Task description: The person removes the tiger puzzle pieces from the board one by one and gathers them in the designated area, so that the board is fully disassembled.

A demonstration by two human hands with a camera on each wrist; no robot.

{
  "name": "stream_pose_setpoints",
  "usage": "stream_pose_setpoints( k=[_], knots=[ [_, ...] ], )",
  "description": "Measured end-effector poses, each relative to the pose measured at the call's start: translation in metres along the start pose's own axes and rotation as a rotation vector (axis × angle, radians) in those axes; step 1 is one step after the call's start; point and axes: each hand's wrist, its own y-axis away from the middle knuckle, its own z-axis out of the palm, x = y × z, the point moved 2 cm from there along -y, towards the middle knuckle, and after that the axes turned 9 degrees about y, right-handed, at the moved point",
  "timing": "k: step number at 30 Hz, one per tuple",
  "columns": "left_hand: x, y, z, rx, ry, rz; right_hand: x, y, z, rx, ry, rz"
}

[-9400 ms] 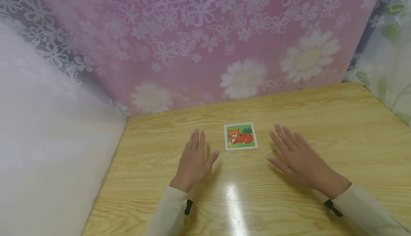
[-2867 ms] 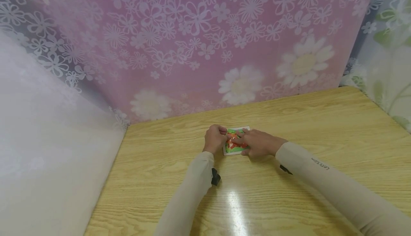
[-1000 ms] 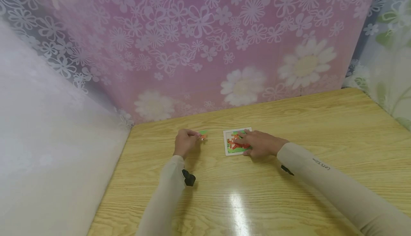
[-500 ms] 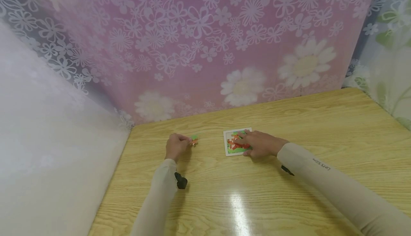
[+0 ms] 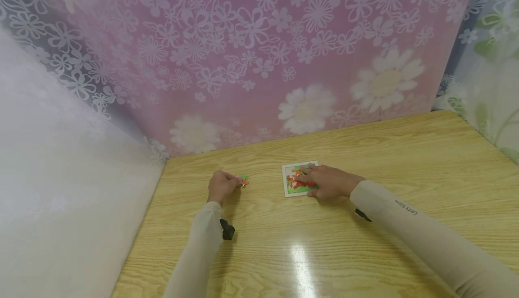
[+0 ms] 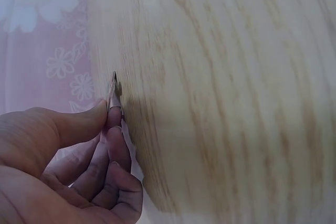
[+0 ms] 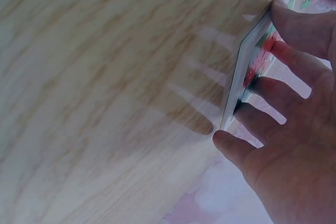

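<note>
Fingers (image 6: pixel 119 148) of the left hand (image 5: pixel 221 186) pinch a puzzle piece (image 5: pixel 245 181), thumb against fingertips, narrow grip. Piece shows green and orange, hangs over or on the table (image 5: pixel 344 253) left of the puzzle (image 5: pixel 297 194); can't tell if it touches the wood. Right hand (image 5: pixel 331 181) lies across the puzzle, fingers spread wide and fairly straight, tips on the picture, thumb at the near edge; holds nothing, seems to steady it. Puzzle lies flat, pale gap (image 5: pixel 289 171) in its far left corner.

Step looks like setting down a piece taken out of the puzzle, probably the one from that gap. Next move seems to call for laying the piece flat, letting go, then left hand back to the puzzle while right keeps light pressure so other pieces don't shift.

Versus 9.4 s ago: picture was whole, both hands apart from it, palms down at either side. At 2.9 s, left hand was at the puzzle's left edge; now well apart from it. Since 1.0 s ago, piece is further left and a bit nearer the person; right hand and puzzle look unchanged.
</note>
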Motion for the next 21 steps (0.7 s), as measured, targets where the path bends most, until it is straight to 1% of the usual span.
stream_pose_setpoints(
  k=[4, 9, 15, 18, 21],
  knots=[
    [-0.0022, -0.0005, -0.0002, -0.012, 0.002, -0.007, 0.0, -0.0009, 0.0011, -0.006, -0.005, 0.007],
    [-0.0032, -0.0006, -0.001, -0.022, -0.006, 0.0, -0.0004, -0.0011, 0.0014, -0.005, -0.009, 0.004],
    [-0.0016, -0.0001, -0.0019, -0.031, -0.044, 0.034, -0.0012, 0.0019, 0.0003, 0.011, -0.034, -0.007],
    [-0.0005, -0.0011, -0.0008, -0.023, -0.043, 0.044, -0.0016, 0.0034, -0.0002, 0.023, -0.061, -0.007],
    [0.0047, -0.0004, 0.0021, -0.021, -0.015, 0.083, -0.0023, 0.0044, -0.0001, 0.029, -0.08, -0.006]
  ],
)
